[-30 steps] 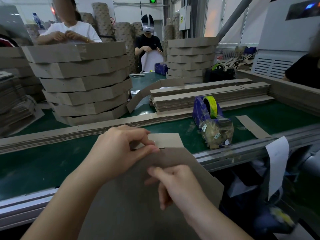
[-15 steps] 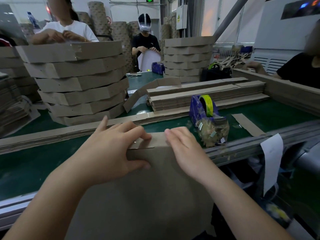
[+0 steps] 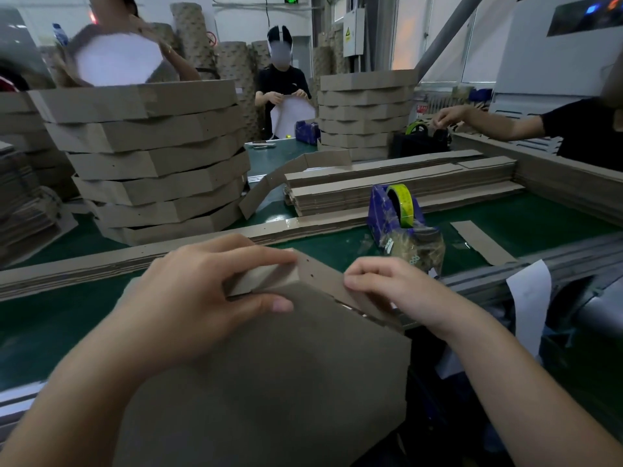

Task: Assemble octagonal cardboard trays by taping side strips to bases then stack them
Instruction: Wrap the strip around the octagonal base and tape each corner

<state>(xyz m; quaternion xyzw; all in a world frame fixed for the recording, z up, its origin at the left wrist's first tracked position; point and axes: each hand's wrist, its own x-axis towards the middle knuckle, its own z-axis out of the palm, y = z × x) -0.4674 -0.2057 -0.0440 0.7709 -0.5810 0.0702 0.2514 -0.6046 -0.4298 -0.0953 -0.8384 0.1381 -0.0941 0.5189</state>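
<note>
The brown cardboard base [image 3: 286,382] lies near, tipped over the near edge of the green table [image 3: 50,325]. A side strip [image 3: 323,274] bends along its far edges. The left hand [image 3: 202,298] grips the strip and base at the corner. The right hand [image 3: 397,291] pinches the strip. A tape dispenser [image 3: 394,214] stands just beyond, to the right. Bare green shows to the left.

left hand [image 3: 202,294], right hand [image 3: 394,291] (both pinching), tray [image 3: 286,382]

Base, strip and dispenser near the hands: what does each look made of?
Base: grey-brown paperboard, matte, with a flat, dull face and no shine. Strip: seemingly the same matte board, bending at creases, with small dark dots that may be punched holes. Dispenser: probably plastic, since the blue body is glossy with highlights. Its front is wrapped in clear film, so that part stays uncertain.
</note>
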